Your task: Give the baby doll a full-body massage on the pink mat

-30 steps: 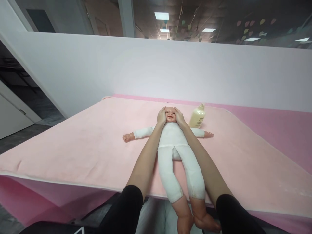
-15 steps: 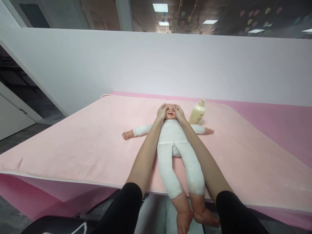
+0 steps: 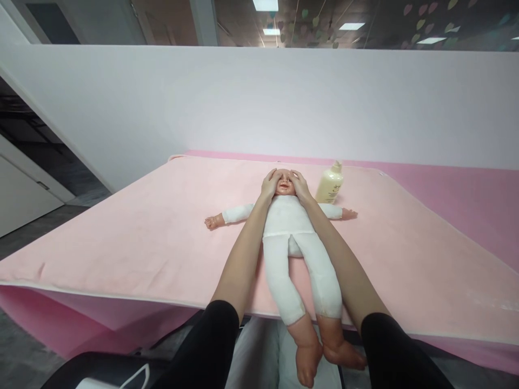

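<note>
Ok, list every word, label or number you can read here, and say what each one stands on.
No text here can be read.
Bottle beside the doll's head: a small dark mark on its front, too small and blurred to read.
Doll, pink blanket and white wall: no print visible.

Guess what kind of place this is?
Probably a training or demo room for baby care, inside an office-like building. A baby doll lies on a table padded with a pink blanket, a lotion bottle stands by its head, and a plain white partition runs behind under ceiling panel lights.
</note>
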The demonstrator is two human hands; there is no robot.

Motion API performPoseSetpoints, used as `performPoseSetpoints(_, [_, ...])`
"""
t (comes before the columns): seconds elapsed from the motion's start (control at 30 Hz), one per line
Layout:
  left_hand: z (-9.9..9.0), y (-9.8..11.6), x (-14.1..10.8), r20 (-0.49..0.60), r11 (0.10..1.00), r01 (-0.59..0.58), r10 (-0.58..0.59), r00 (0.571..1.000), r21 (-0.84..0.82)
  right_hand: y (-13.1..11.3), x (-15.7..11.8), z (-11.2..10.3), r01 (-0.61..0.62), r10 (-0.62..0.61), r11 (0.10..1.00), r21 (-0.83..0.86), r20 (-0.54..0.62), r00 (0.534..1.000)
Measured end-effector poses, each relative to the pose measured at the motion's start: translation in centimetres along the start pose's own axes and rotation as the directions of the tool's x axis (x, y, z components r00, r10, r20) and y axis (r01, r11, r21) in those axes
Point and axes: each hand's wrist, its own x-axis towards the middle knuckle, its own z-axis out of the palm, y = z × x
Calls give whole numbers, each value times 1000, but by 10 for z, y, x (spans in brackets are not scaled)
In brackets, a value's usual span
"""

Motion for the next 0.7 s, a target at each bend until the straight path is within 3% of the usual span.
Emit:
performPoseSetpoints(0.13, [-2, 6, -5, 25, 999, 51, -51, 998, 6, 0, -1, -1, 3, -3, 1000, -2, 24, 1000])
performPoseSetpoints(0.33, [2, 1, 3, 2, 999, 32, -32, 999, -19, -2, 2, 1, -58, 59, 996, 67, -4, 998])
performPoseSetpoints(0.47, [2, -6, 7, -24, 1000, 12, -13, 1000, -28, -3, 1, 0, -54, 54, 998, 30, -12, 998])
performPoseSetpoints(0.7, [-4, 2, -2, 46, 996, 55, -52, 998, -63, -2, -4, -3, -2, 4, 998, -58, 22, 1000])
